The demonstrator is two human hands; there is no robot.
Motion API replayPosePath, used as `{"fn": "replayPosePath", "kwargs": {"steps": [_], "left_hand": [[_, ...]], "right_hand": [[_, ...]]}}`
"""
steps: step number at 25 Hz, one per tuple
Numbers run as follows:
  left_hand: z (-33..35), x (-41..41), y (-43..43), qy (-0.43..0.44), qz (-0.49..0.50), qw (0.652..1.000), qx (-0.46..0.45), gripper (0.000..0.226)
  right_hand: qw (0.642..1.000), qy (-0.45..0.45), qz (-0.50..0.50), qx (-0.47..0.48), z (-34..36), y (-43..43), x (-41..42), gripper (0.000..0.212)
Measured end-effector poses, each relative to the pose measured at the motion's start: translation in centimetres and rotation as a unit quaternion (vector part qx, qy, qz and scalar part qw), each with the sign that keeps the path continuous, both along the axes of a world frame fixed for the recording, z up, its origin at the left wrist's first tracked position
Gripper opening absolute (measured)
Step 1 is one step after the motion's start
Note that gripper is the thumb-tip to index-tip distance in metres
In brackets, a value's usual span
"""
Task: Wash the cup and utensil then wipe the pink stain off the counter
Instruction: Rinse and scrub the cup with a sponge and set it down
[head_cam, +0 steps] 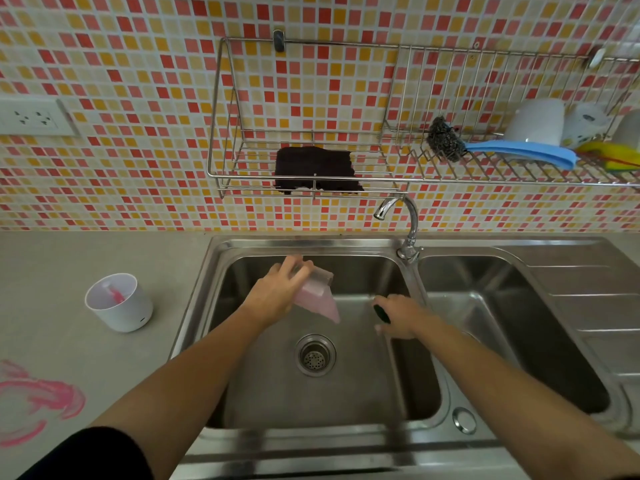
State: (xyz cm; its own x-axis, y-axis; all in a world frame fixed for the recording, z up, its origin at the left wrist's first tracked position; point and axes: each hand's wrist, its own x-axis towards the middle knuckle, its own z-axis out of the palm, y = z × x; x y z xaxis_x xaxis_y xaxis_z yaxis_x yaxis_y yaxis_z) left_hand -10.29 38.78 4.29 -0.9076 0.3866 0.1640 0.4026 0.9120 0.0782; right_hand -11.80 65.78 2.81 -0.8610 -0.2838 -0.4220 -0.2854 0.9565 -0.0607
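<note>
While both hands hang over the left basin of the steel sink [221, 271], the surroundings are busy: a white cup [119, 303] stands upright on the grey counter [52, 271] just left of the sink, mouth up, pink residue showing inside. Further toward the near left edge, the pink stain [41, 400] smears across the counter, well apart from the cup. On the tiled wall a wire rack [311, 133] carries a dark cloth [315, 168], and further right a steel scourer [445, 138], a blue cloth [519, 152] and upturned white mugs [535, 123]. The faucet [405, 220] curves left, its spout above the basin's back rim; nothing lies between the hands and the drain [315, 355].

The left hand [277, 292] is closed around a pale pink cloth [317, 299], whose free corner trails down and to the right. The right hand [401, 317] wraps a dark green object [381, 313], too covered to name; its long axis runs up-left to down-right.
</note>
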Motion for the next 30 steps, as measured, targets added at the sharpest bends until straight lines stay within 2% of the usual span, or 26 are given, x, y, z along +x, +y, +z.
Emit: {"fn": "replayPosePath", "kwargs": {"steps": [3,5,13,16,17,19,21,22,24,25,26,28,30], "left_hand": [[1.1,0.1,-0.1,0.009,-0.031,0.997,-0.072,0.085],[2.0,0.1,-0.1,0.02,-0.06,0.99,-0.127,0.087],[3.4,0.3,0.5,0.142,-0.166,0.941,-0.258,0.097],[2.8,0.2,0.5,0.149,-0.173,0.944,-0.24,0.094],[2.7,0.3,0.4,0.134,-0.15,0.956,-0.214,0.092],[2.3,0.6,0.1,0.084,-0.061,0.99,-0.099,0.084],[1.8,1.0,-0.4,-0.01,0.042,0.995,0.087,0.076],[1.6,1.1,-0.7,-0.053,0.081,0.976,0.195,0.076],[1.2,1.2,-1.5,-0.126,0.138,0.903,0.386,0.083],[1.1,1.2,-1.8,-0.158,0.16,0.862,0.455,0.087],[0.9,1.1,-2.2,-0.18,0.178,0.826,0.504,0.091],[0.9,1.0,-2.7,-0.198,0.199,0.774,0.568,0.097],[1.6,0.9,-3.4,-0.201,0.185,0.724,0.633,0.096]], "right_hand": [[0.994,0.082,-0.036,-0.06,-1.2,-2.2,0.6,0.032],[0.991,0.102,-0.051,-0.075,-1.6,-3.5,0.7,0.031],[0.991,0.121,-0.042,0.023,-2.2,-5.4,0.4,0.033],[0.99,0.126,-0.061,0.025,-1.4,-5.9,0.4,0.029],[0.988,0.133,-0.074,-0.002,-1.3,-5.9,0.3,0.027],[0.977,0.141,-0.115,-0.113,-1.1,-5.4,0.4,0.026],[0.935,0.108,-0.184,-0.283,-0.4,-4.8,1.2,0.03],[0.889,0.09,-0.226,-0.388,0.4,-4.9,1.7,0.032],[0.751,0.073,-0.286,-0.59,2.9,-5.8,3.1,0.035],[0.687,0.079,-0.286,-0.663,4.7,-6.6,3.7,0.036],[0.642,0.1,-0.269,-0.711,6.8,-7.4,4.2,0.036],[0.59,0.154,-0.209,-0.765,11.4,-9.2,4.8,0.04],[0.57,0.181,-0.135,-0.79,15.8,-11.3,3.8,0.046]]}}
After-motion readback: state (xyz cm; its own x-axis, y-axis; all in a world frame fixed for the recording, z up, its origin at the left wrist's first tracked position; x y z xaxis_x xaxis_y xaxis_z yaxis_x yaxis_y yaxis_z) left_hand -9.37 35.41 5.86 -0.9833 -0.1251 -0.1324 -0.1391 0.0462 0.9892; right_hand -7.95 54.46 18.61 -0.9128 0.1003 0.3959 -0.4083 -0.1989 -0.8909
